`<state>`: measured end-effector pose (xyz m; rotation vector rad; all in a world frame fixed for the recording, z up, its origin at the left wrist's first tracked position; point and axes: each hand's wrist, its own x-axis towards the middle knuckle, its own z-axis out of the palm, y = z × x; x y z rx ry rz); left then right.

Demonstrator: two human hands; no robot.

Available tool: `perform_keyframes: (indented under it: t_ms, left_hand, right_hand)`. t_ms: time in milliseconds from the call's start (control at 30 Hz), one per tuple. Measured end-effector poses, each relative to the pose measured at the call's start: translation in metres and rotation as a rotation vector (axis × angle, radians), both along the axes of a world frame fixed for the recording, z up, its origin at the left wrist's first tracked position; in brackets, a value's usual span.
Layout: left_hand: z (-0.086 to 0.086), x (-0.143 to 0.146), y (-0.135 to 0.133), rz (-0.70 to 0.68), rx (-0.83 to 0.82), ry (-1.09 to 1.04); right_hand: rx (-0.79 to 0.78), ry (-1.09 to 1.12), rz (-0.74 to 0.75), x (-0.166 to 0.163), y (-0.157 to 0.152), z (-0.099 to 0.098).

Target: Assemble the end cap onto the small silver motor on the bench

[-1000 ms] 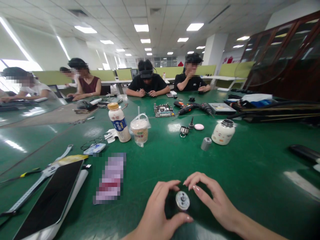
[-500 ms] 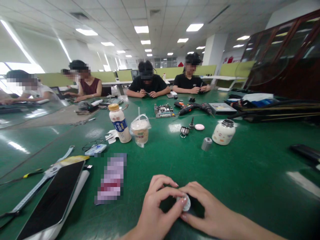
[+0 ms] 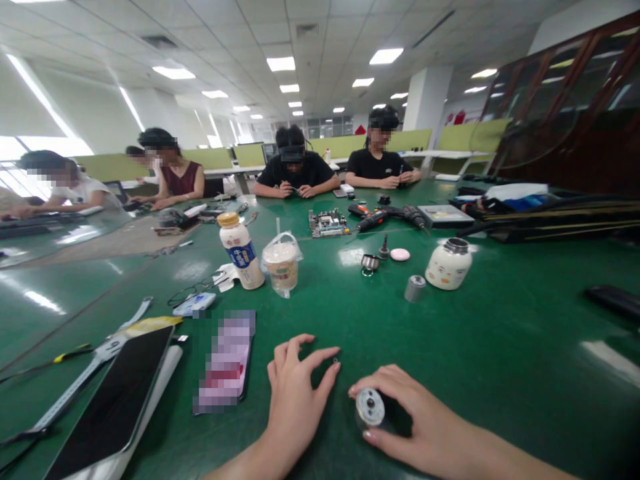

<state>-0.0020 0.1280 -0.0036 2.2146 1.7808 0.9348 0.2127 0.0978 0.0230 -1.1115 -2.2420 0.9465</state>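
Small round metal motor (image 3: pixel 370 407) stands on the green table (image 3: pixel 490 333), gripped between thumb and fingers of the right hand (image 3: pixel 420 423). Left hand (image 3: pixel 295 393) rests beside it, fingers spread, holding nothing; a tiny screw (image 3: pixel 335 363) lies at its fingertips.

Rows of white ceiling light panels (image 3: pixel 281 64) brighten an open office where a long glossy green table (image 3: pixel 500 333) fronts dark wooden glass-doored cabinets (image 3: pixel 575 113).
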Motion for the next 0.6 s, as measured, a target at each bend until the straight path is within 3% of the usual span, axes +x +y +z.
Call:
perform_keyframes:
  t_ms: [133, 267, 367, 600]
  left_hand:
    - [0.007, 0.001, -0.003, -0.075, 0.038, -0.137]
    - [0.013, 0.006, -0.017, -0.353, 0.196, -0.319]
    - [0.015, 0.012, -0.025, -0.52, 0.216, -0.353]
    - [0.015, 0.015, -0.024, -0.57, 0.104, -0.363]
  right_hand:
    - [0.008, 0.0, 0.007, 0.0, -0.001, 0.0]
    - [0.039, 0.014, 0.018, 0.0, 0.0, -0.003]
    - [0.071, 0.027, 0.023, -0.001, 0.001, -0.006]
    - [0.102, 0.052, 0.03, -0.001, -0.002, -0.01]
